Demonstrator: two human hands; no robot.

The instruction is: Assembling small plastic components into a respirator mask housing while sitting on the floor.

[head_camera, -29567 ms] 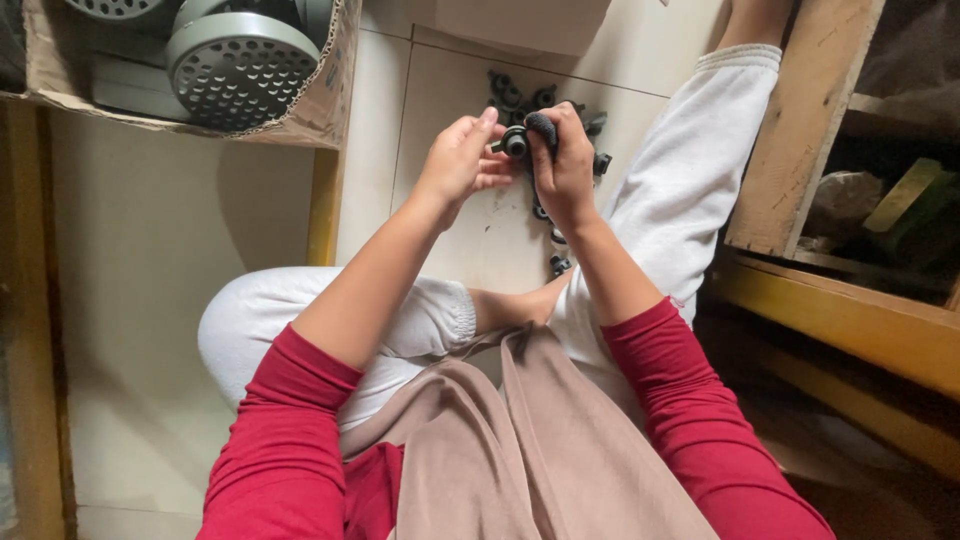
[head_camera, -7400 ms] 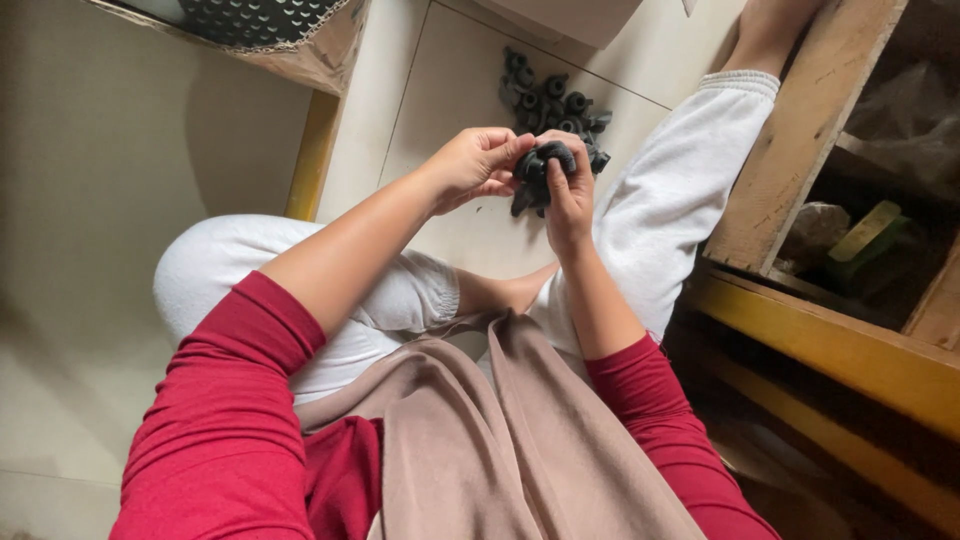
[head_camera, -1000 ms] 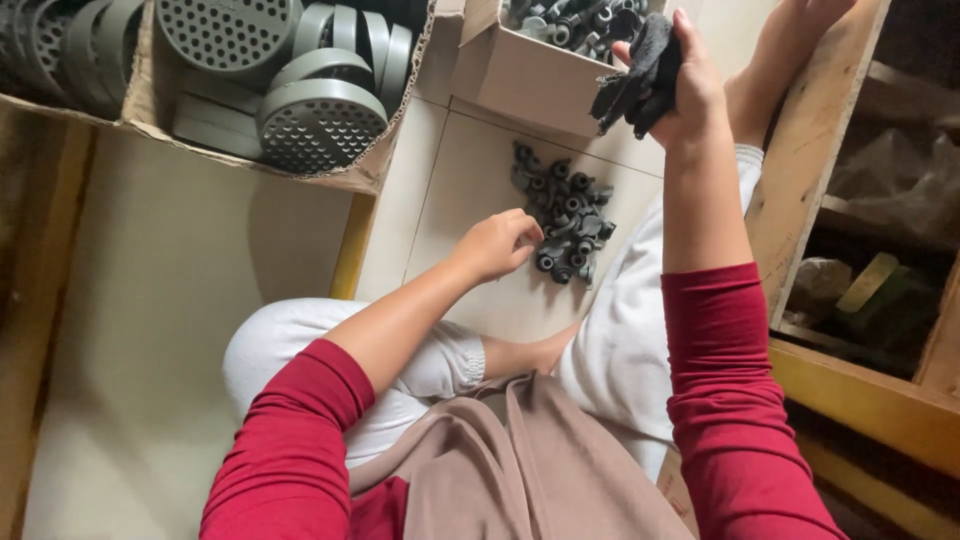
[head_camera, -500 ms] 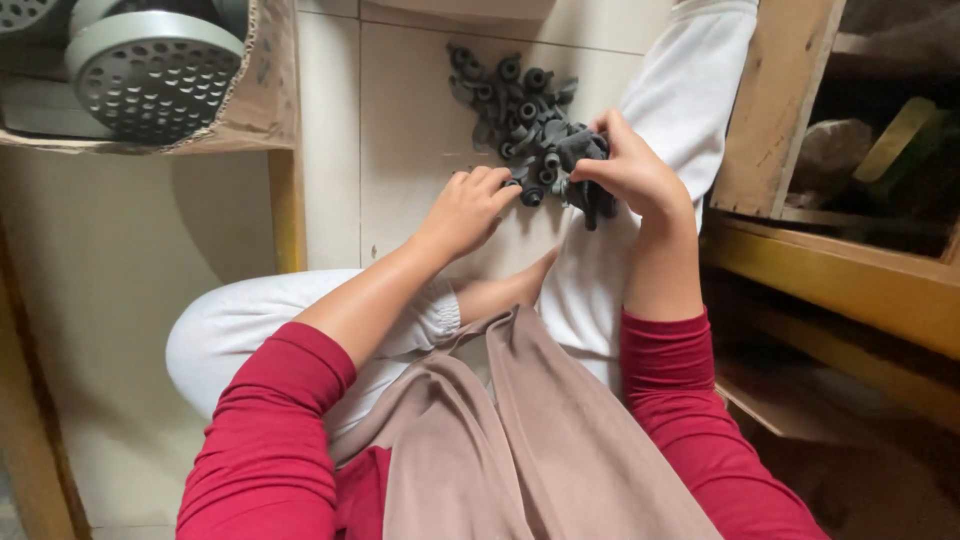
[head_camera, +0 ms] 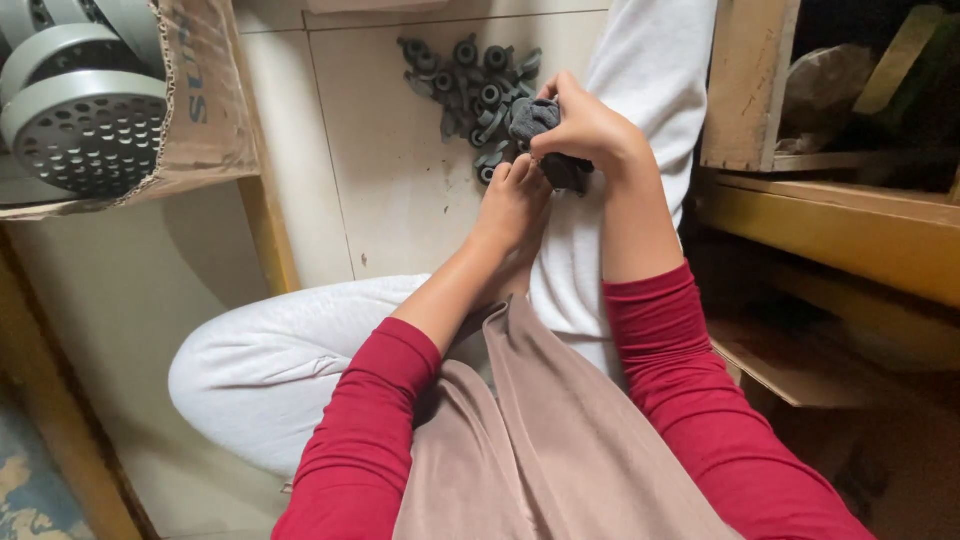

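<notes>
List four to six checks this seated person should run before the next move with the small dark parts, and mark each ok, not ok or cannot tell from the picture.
1. Right hand has a firm hold on the dark bundle of parts: ok, fingers are closed around it.
2. Left hand is free to pick: ok, it holds nothing that shows, fingertips just short of the pile of parts.
3. Pile within reach on the tiled floor: ok.
4. Parts in the bundle properly aligned: cannot tell, the hand hides them.
5. Cardboard box of grey perforated discs out of the way: ok, it sits off to the left.
</notes>
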